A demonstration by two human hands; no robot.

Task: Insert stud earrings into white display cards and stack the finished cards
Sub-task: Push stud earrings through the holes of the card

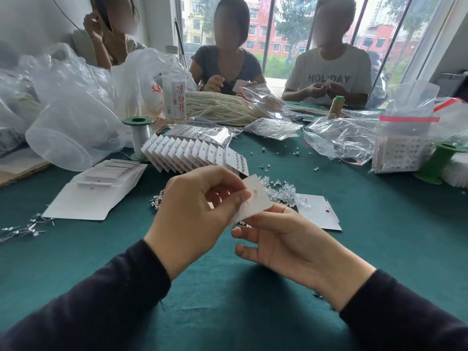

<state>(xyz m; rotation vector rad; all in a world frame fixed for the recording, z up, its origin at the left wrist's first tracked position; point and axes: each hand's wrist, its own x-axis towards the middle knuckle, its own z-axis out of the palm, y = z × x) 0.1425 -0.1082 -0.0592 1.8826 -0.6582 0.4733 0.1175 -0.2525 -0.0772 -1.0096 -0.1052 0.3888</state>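
Nearest: two dark-sleeved arms raised over the green bench (379,249). Left hand (192,214) pinching the left edge of a white display card (258,202) between thumb and curled fingers; one stud earring (254,190) seated near the card's upper edge. Right hand (291,241) gripping the card's lower edge, thumb on top, remaining fingers loosely curled below. Just behind, on the bench: loose clear earring backs (283,191) and a blank card (316,217). Further back: fanned row of finished cards (192,153), flat card packs (93,196), thread spool (138,134), water bottle (174,92), pearl strands (217,107).
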